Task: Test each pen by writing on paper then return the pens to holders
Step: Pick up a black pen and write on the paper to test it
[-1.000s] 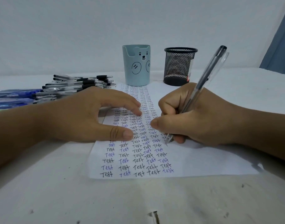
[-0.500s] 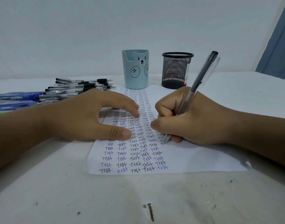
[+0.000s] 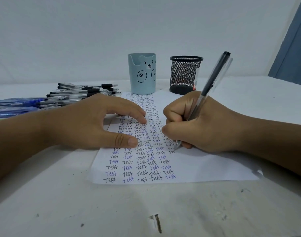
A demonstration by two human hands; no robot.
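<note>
White-covered desk (image 3: 163, 211) under a plain wall carries the written-over white paper sheet (image 3: 206, 166), pinned flat by the left hand (image 3: 88, 124), while the right hand (image 3: 197, 124) pinches the clear-barrelled black ballpoint pen (image 3: 213, 79) low near its tip, a light, stiff, likely slick thing best held there

plain white wall (image 3: 112, 31) behind, blue-grey panel (image 3: 293, 48) far right, scuffed white worktop (image 3: 112, 211) with dark specks, soft even light.

Tilted clear pen (image 3: 208, 93), tip on paper (image 3: 206, 165)
</note>
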